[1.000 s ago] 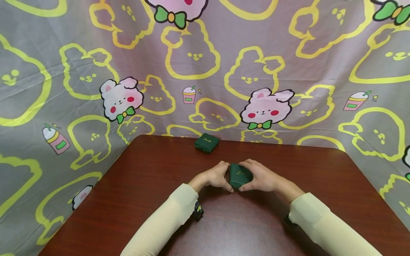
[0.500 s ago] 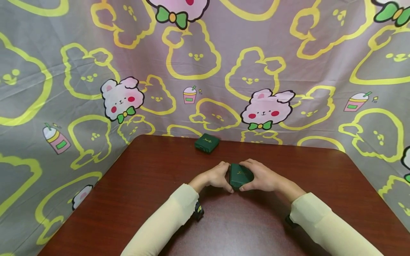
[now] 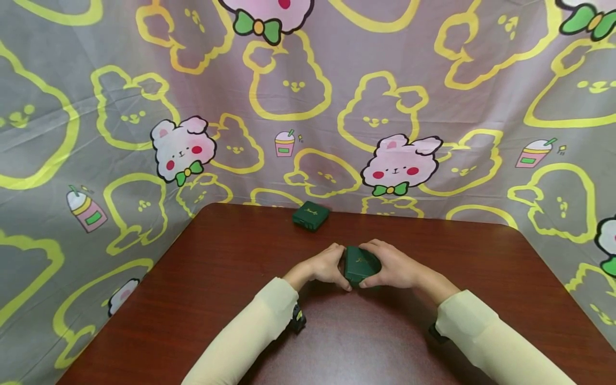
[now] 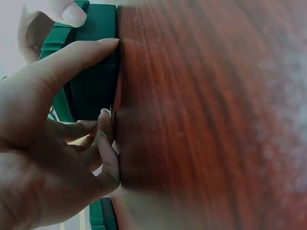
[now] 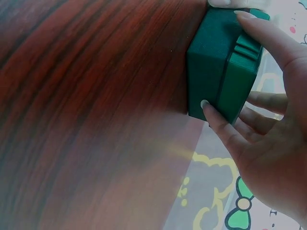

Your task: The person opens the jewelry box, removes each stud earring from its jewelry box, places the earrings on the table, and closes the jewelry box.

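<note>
A dark green box [image 3: 358, 262] with gold lettering on its lid sits on the table between both hands. My left hand [image 3: 327, 264] grips its left end, thumb along the near side and fingers around the far side. From the other end my right hand [image 3: 392, 264] holds it, covering the right part of the lid. In the left wrist view the left thumb presses the box wall [image 4: 93, 93], low near the tabletop. A ridged band crosses the lid [image 5: 242, 67] in the right wrist view, where the right thumb and a finger lie against the sides.
A second green box [image 3: 310, 215] with gold lettering lies near the back edge of the reddish-brown wooden table [image 3: 250, 251]. Behind and to the sides hangs a grey cloth [image 3: 327, 128] printed with cartoon rabbits and yellow outlines.
</note>
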The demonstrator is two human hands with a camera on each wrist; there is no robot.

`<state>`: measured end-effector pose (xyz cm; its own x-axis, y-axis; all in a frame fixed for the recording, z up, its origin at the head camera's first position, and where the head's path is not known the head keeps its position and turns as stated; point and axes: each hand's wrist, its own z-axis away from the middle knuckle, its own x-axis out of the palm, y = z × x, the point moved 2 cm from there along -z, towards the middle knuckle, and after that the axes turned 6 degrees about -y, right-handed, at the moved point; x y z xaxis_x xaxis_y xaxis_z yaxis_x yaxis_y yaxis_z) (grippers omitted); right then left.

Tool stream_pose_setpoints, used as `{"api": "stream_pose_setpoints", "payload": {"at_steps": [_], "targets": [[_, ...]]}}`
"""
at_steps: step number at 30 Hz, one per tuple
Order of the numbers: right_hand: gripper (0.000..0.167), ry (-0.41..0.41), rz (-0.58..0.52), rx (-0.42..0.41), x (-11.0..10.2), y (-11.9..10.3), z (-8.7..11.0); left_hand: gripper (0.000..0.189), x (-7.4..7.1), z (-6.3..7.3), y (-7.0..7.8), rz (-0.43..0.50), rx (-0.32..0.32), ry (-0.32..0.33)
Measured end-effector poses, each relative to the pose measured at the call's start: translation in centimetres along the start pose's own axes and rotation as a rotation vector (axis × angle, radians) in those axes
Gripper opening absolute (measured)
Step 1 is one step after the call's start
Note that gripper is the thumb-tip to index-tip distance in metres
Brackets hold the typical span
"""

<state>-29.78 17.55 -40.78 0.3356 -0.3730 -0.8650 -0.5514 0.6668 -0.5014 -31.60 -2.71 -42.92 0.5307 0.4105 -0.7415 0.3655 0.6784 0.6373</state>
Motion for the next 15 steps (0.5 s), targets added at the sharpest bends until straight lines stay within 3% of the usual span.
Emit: {"api": "stream_pose_setpoints", "payload": {"at_steps": [15], "targets": [[0.087,0.007,-0.004,-0.008,-0.32,0.02,0.12,0.086,0.01,-0.08,0.23,0.003,-0.002,0.003]]}}
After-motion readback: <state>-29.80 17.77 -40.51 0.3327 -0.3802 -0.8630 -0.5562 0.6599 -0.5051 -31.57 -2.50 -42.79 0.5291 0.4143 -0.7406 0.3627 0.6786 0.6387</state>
